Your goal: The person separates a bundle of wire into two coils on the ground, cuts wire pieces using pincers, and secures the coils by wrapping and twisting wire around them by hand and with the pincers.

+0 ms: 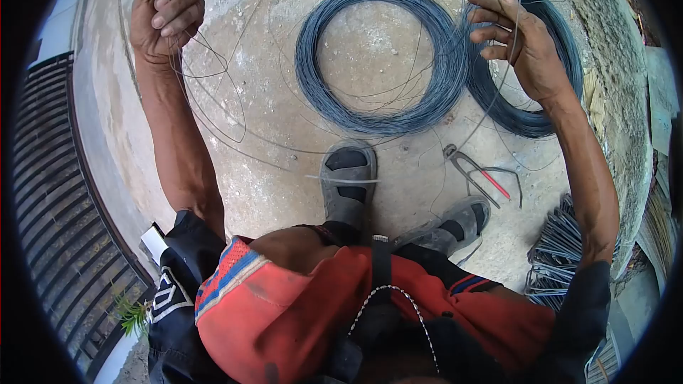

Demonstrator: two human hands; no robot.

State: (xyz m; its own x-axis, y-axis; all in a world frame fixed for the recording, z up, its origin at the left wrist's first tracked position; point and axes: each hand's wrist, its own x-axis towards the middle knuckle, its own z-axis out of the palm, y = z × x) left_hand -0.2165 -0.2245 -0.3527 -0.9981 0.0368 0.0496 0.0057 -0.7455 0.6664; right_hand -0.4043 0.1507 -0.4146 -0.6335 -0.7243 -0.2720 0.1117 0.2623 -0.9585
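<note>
My left hand [171, 11] is raised at the upper left, its fingers curled closed around thin metal wire [244, 135]. Loose loops of that wire hang below the fist and sweep across the floor towards my feet. At the upper right, my right hand [516, 39] is held up with its fingers loosely bent and apart. A strand of wire runs past its palm and fingers; I cannot tell whether it touches them. Beneath lie two round coils of dark wire, a left coil [310, 57] and a right coil [565, 50], the latter partly hidden by my right hand.
Pincers [466, 163] with one red handle lie on the concrete floor [270, 199] near my right sandal [466, 220]. My left sandal [348, 171] has wire across it. Bent metal rods [558, 249] are stacked at the right. A dark metal grille [64, 206] runs along the left.
</note>
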